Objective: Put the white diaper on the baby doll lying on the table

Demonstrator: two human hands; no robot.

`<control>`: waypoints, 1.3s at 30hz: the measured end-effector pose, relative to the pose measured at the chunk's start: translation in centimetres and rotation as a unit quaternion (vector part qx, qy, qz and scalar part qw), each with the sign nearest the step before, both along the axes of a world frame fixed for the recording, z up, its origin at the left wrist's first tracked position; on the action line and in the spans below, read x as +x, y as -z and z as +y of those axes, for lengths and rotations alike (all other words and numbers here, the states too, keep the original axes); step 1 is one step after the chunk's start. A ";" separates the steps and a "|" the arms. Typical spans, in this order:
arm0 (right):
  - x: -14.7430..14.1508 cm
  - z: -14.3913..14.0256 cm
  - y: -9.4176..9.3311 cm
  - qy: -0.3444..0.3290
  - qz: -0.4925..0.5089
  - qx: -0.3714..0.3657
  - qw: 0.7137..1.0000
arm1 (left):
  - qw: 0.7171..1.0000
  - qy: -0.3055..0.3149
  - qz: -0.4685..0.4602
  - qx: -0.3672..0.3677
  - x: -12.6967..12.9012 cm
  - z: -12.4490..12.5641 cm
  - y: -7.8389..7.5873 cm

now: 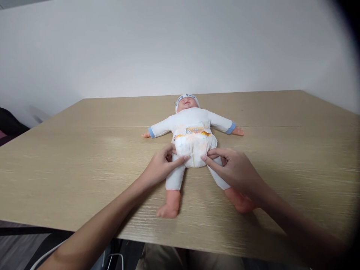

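doll's thighs (176, 176) partly under hands, cap lettering (187, 96) blurred, forearms cut off
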State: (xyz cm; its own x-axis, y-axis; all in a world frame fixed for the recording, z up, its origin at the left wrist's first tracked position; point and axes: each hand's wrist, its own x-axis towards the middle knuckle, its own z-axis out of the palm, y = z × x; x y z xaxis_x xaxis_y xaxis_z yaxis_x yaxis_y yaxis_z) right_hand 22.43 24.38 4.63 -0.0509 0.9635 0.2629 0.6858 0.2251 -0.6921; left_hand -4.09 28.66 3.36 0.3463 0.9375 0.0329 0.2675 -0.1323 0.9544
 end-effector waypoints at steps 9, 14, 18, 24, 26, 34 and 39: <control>-0.3 0.4 0.9 -0.025 0.089 -0.088 0.992 | 0.980 0.058 -0.119 -0.146 0.2 0.4 -0.6; -0.4 0.6 1.6 -0.003 0.142 -0.086 0.986 | 0.973 0.056 -0.152 -0.163 0.1 0.8 -0.6; -0.6 0.7 1.8 -0.002 0.179 -0.090 0.980 | 0.977 0.041 -0.146 -0.148 0.2 0.8 -0.4; -0.9 0.4 2.1 0.015 0.158 -0.058 0.986 | 0.975 0.019 -0.169 -0.143 0.2 1.1 0.3; -1.0 0.3 2.2 0.014 0.140 -0.038 0.989 | 0.975 0.012 -0.174 -0.135 0.2 1.2 0.5; -1.5 0.1 1.8 0.001 0.105 -0.008 0.994 | 0.998 0.016 -0.054 -0.041 0.3 0.6 0.1; -1.6 0.1 2.0 -0.004 0.086 -0.002 0.996 | 1.000 0.015 -0.001 0.002 0.4 0.5 0.2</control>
State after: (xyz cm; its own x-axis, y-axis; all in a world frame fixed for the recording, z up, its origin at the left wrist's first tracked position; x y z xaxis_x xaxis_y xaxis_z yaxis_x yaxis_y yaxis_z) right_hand 20.83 24.45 2.67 -0.0134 0.9641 0.2653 0.5556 0.2278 -0.7996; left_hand -3.72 29.20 3.13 0.3745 0.9265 0.0373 0.2608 -0.1439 0.9546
